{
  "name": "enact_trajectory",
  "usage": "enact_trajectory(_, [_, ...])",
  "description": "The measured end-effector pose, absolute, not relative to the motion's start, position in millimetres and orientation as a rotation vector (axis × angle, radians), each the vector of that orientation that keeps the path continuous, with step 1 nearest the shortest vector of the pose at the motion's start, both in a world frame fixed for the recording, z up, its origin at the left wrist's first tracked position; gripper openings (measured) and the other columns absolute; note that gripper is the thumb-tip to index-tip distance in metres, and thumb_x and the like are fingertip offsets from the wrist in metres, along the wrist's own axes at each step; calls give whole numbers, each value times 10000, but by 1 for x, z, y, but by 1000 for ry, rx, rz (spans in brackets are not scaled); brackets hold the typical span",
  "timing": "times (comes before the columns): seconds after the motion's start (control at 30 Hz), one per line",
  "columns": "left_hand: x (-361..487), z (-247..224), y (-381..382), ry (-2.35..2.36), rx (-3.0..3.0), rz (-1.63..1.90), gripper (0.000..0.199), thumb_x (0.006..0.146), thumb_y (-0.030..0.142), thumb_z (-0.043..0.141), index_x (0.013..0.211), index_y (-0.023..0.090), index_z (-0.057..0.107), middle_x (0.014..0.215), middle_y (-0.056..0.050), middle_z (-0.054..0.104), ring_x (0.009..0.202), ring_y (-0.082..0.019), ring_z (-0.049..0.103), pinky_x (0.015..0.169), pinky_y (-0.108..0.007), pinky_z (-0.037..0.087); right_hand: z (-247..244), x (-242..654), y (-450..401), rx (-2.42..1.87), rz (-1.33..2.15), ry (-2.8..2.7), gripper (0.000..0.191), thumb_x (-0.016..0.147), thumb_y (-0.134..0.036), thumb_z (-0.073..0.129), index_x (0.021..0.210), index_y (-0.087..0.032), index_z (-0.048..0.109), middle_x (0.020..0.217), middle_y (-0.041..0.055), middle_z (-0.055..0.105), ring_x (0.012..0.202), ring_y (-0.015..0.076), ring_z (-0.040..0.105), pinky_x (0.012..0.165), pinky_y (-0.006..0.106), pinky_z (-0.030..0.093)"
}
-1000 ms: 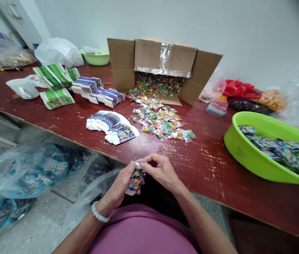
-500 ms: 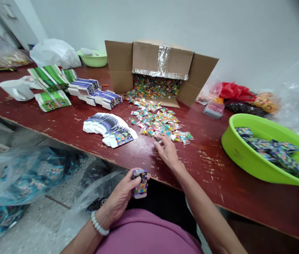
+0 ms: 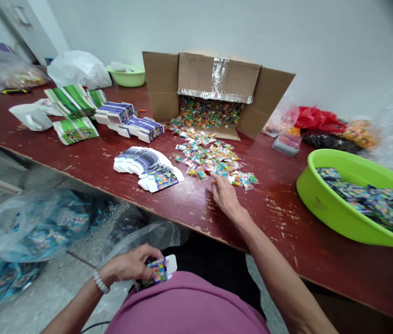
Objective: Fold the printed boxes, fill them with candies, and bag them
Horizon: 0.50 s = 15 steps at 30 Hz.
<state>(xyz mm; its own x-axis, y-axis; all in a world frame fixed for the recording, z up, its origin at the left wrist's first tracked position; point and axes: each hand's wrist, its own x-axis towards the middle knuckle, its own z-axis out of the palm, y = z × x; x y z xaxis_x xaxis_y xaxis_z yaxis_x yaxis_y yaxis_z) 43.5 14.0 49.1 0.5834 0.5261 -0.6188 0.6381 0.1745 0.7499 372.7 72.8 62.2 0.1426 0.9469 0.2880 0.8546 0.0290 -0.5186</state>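
Low at my waist, my left hand (image 3: 137, 265) grips a small printed candy box (image 3: 160, 271), purple and multicoloured, tilted on its side with a white flap sticking out to the right. My right hand (image 3: 224, 194) is at the near edge of a heap of wrapped candies (image 3: 213, 155) on the table. Its fingers are drawn together, and a bit of orange candy (image 3: 213, 183) shows at the fingertips. Left of the heap lies a fanned stack of flat purple boxes (image 3: 161, 180).
Behind the heap, a cardboard carton (image 3: 217, 76) lies open, spilling candies. A green basin (image 3: 335, 218) holding filled packs stands right. Bundled purple boxes (image 3: 144, 127) and green boxes (image 3: 76, 131) sit left, near a white jug (image 3: 32, 117). Plastic bags (image 3: 53, 232) lie below the table's edge.
My left hand has moved down and left towards my waist, turning the box onto its side. My right hand's fingers have closed together at the candy heap's edge.
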Motion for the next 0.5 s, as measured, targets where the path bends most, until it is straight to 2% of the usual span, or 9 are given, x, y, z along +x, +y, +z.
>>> enact_trajectory(0.1, [56,50,8,972,1227,53,269,707,279,655,963,203,622,829,11,629,703,-166,588,558,-226,396,67,369,55,-1562,651,-1281,246,886,-290,571,1085,-184,668,937,60,718,763,193,636,726,321,518])
enact_trajectory(0.17, [70,56,3,912,1056,212,284,775,310,625,1029,208,548,924,-15,659,729,-169,641,585,-230,426,73,356,37,-1391,916,-1043,257,842,-396,657,997,-192,676,842,22,708,671,157,615,633,278,504])
enact_trajectory(0.23, [86,64,0,845,988,317,287,814,287,604,1071,203,508,968,-46,681,728,-176,681,608,-241,447,79,336,18,-1250,1072,-892,283,775,-414,744,939,-193,679,803,9,712,652,139,620,620,257,501])
enact_trajectory(0.4, [116,82,-9,733,1032,477,365,835,210,569,1191,209,492,926,-21,648,628,-124,634,596,-240,478,86,294,-15,-1144,1199,-746,285,712,-406,812,843,-194,675,755,4,722,619,130,617,602,253,503])
enact_trajectory(0.5, [123,87,-15,718,1038,540,355,827,188,575,1176,214,514,921,-11,607,673,-120,583,591,-241,506,84,284,-23,-1211,1111,-804,233,731,-384,793,802,-191,683,731,8,704,620,136,606,599,259,490])
